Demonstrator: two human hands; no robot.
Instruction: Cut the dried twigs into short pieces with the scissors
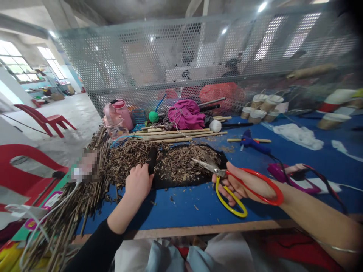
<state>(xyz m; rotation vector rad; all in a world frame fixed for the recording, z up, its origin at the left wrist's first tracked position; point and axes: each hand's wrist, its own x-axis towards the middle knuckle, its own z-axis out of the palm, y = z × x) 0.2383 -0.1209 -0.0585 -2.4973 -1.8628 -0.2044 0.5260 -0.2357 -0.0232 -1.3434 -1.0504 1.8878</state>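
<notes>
My left hand point(138, 184) is closed on the raised near edge of a black cloth point(159, 184). Brown dried plant bits point(184, 162) cover the middle of that cloth, and a heap of the same bits point(124, 156) lies just beyond the hand. Scissors point(217, 171) with one red and one yellow handle rest in my right hand point(251, 181). Their blades point left over the cloth, and they look closed or nearly so. Part of the cloth's right end is hidden behind the right hand.
Thin dry stalks point(70, 211) fill the blue table's point(181, 211) left side. Bamboo sticks point(176, 135), a magenta cloth point(185, 115) and a pink bottle point(126, 115) stand toward the perforated metal screen point(136, 68). To the right lie a blue glue gun point(252, 141) and small cups point(258, 113).
</notes>
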